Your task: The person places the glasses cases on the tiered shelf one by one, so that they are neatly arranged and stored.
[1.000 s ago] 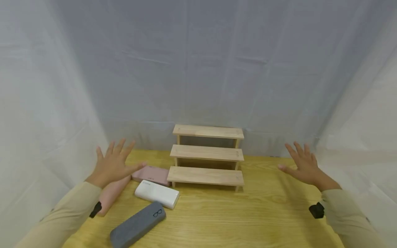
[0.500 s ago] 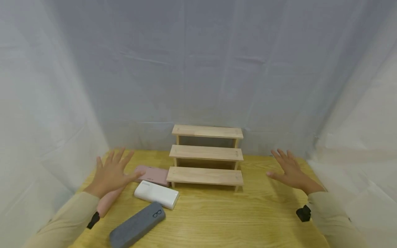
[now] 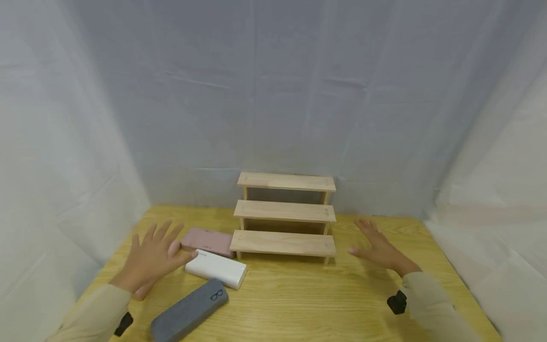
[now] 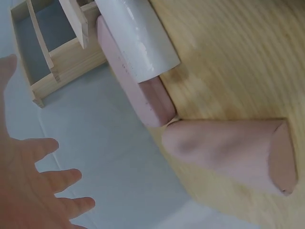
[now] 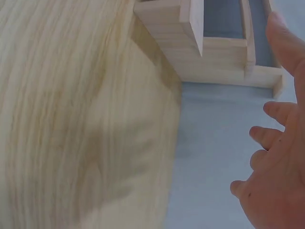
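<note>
My left hand (image 3: 149, 260) hovers with spread fingers over the left of the table, holding nothing. Below it lies a pink wedge-shaped case (image 4: 228, 152), mostly hidden by the hand in the head view. Close by are a flat pink case (image 3: 209, 241), a glossy white rounded case (image 3: 219, 270) and a grey glasses case (image 3: 190, 311) with a spectacles drawing. A wooden three-step stand (image 3: 283, 242) is at the back middle, its steps bare. To its right, my right hand (image 3: 380, 249) is in the air, fingers extended, touching nothing.
The yellow wood-grain table (image 3: 290, 304) ends against a pale hanging sheet (image 3: 290, 95) at the back. More sheeting hangs at both sides. The flat pink case sits right beside the stand's left front leg.
My right hand has moved left and down, toward the stand. The left hand has lowered slightly. The cases and the stand have stayed in place.
</note>
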`<move>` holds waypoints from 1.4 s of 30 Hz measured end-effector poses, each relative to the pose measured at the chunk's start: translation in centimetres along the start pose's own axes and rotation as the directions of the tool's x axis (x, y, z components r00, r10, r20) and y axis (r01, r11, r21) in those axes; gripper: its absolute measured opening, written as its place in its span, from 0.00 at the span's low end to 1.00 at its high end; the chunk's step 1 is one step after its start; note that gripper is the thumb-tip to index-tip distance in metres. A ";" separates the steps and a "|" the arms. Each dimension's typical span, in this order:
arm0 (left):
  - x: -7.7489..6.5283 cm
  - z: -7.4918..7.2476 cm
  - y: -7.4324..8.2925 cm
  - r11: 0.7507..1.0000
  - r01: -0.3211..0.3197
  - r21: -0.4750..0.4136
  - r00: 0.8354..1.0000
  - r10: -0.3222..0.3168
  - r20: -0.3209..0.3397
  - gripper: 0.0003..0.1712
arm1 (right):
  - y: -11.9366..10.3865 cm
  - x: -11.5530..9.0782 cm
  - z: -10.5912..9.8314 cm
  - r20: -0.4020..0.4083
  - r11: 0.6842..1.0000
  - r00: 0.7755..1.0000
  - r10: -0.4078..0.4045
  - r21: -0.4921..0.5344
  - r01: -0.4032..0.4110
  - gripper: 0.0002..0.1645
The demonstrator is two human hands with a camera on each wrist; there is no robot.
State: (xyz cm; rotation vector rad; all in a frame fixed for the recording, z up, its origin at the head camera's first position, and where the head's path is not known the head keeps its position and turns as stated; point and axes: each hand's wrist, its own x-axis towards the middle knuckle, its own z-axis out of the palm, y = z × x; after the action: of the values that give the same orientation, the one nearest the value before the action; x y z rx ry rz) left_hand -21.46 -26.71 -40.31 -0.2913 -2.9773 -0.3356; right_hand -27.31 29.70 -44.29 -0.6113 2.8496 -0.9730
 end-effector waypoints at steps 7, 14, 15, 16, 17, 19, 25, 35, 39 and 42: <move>-1.6 2.5 -0.1 1.000 -0.011 -0.010 0.999 0.011 -0.045 0.52 | 0.4 0.5 2.2 0.026 0.995 1.000 0.009 0.101 -0.012 0.54; -3.7 4.6 -0.2 0.999 -0.039 -0.005 0.991 0.038 -0.125 0.51 | 0.4 0.9 3.9 0.035 0.988 0.999 0.033 0.153 -0.038 0.54; -4.0 4.8 -0.2 0.999 -0.042 -0.006 0.991 0.041 -0.130 0.51 | 0.3 1.0 4.1 0.033 0.986 0.999 0.033 0.161 -0.038 0.54; -4.3 5.1 -0.2 0.999 -0.043 -0.009 0.990 0.042 -0.134 0.51 | 0.3 1.0 4.3 0.034 0.985 0.999 0.034 0.167 -0.039 0.54; -4.6 5.3 -0.2 0.999 -0.041 -0.012 0.990 0.039 -0.136 0.50 | 0.3 1.0 4.5 0.033 0.983 0.999 0.036 0.177 -0.041 0.53; -5.3 5.8 -0.2 0.999 -0.036 -0.024 0.990 0.032 -0.137 0.49 | 0.3 1.2 4.9 0.035 0.979 0.999 0.042 0.196 -0.048 0.53; -7.0 7.0 0.1 0.999 -0.003 -0.053 0.997 -0.001 -0.079 0.49 | 0.6 1.7 6.1 0.030 0.969 0.998 0.052 0.239 -0.058 0.54; -9.0 8.3 -0.3 0.973 0.036 -0.229 0.997 -0.020 0.070 0.52 | 1.0 2.6 7.3 0.038 0.965 0.998 0.043 0.256 -0.052 0.53; -9.6 8.9 -0.7 0.959 0.035 -0.282 0.995 -0.006 0.102 0.51 | 0.9 2.9 7.4 0.046 0.960 0.997 0.069 0.269 -0.079 0.51; -9.9 9.4 -1.1 0.959 0.025 -0.283 0.995 0.004 0.102 0.52 | 0.9 3.0 7.3 0.050 0.956 0.996 0.074 0.282 -0.085 0.50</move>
State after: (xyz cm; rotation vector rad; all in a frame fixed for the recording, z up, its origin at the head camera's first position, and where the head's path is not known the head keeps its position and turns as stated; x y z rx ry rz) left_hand -13.06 -27.29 -51.07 -0.3306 -3.0258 -0.7758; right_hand -28.93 24.97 -50.46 -0.4763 2.6060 -1.3073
